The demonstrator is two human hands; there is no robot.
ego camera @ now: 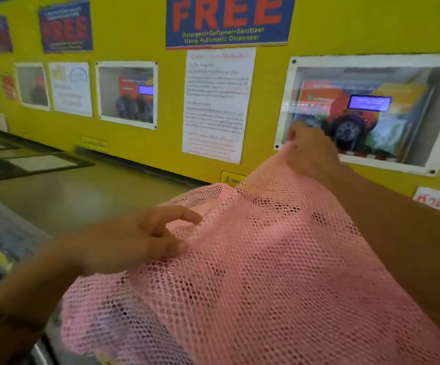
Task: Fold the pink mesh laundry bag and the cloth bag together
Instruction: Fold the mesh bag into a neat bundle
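Mesh bag (pixel 279 272): pink, spread out, lifted below FREE poster (pixel 226 21).
R hand (pixel 311 151): pinching bag's top corner.
L hand (pixel 145 238): fingers loosely curled, resting on bag's left edge.

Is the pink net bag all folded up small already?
No, the pink mesh bag is spread wide, its far corner lifted by the right hand while the left hand touches its edge.

Yellow wall (pixel 140 143) covered with posters (pixel 226 21).
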